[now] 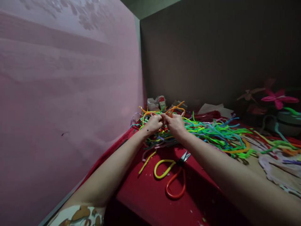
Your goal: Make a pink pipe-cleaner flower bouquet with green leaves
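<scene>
My left hand and my right hand meet fingertip to fingertip above a heap of pipe cleaners. Both are closed in a pinch. Bent orange pipe cleaners stick up from between and behind my fingers; the exact gripped point is hidden by the fingers. Around and under my hands spreads a tangled pile of coloured pipe cleaners, mostly green, blue and yellow. Nearer to me lie scissors with one yellow and one red handle loop, blades slightly apart. A short yellow pipe cleaner lies left of them.
Red cloth covers the table, with small scraps on it. A pale pink wall rises close on the left, a dark panel behind. Far right, pink pipe-cleaner flowers stand by a pot. Crumpled white plastic sits at the back.
</scene>
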The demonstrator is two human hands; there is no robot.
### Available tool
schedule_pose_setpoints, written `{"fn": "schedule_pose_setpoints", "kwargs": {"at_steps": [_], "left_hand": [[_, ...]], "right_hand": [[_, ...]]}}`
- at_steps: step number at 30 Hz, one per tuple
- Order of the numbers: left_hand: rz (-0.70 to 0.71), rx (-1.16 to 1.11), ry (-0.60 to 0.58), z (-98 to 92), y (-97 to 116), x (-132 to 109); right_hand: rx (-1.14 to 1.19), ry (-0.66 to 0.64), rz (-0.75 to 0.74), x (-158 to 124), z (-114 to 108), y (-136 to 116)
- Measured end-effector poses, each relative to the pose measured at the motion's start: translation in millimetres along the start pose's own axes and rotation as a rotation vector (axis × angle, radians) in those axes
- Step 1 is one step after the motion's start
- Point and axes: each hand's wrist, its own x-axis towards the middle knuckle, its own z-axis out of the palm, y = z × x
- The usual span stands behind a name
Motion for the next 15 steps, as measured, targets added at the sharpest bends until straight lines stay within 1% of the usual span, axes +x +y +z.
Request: {"fn": "schedule_pose_setpoints", "kwargs": {"at_steps": [3,6,9,10,12,13,15], "left_hand": [[-0.005,0.062,-0.042,2.8,-16.0,0.7],[-0.061,0.084,-0.037,1.4,-37.6,1.7],[-0.124,0.066,-0.019,-1.9,-55.0,3.2],[-0.143,0.051,-0.013,-3.1,-58.1,3.6],[-0.181,0.01,-0.005,-6.1,-59.8,3.8],[-0.2,-0.016,0.001,-8.3,-58.7,3.7],[-0.242,-0.081,0.023,-15.1,-54.3,3.0]], "right_hand": [[-0.03,0.075,-0.079,-0.7,-9.2,-7.2],[-0.026,0.128,-0.156,-13.5,-18.6,-31.1],[-0.032,0.094,-0.341,-37.0,-32.3,-72.1],[-0.044,0.099,-0.394,-46.0,-38.8,-87.9],[-0.075,0.148,-0.524,-64.0,-54.9,-119.2],[-0.083,0.129,-0.53,-72.7,-63.9,-133.3],[-0.124,0.206,-0.506,-89.6,-82.1,-155.4]]}}
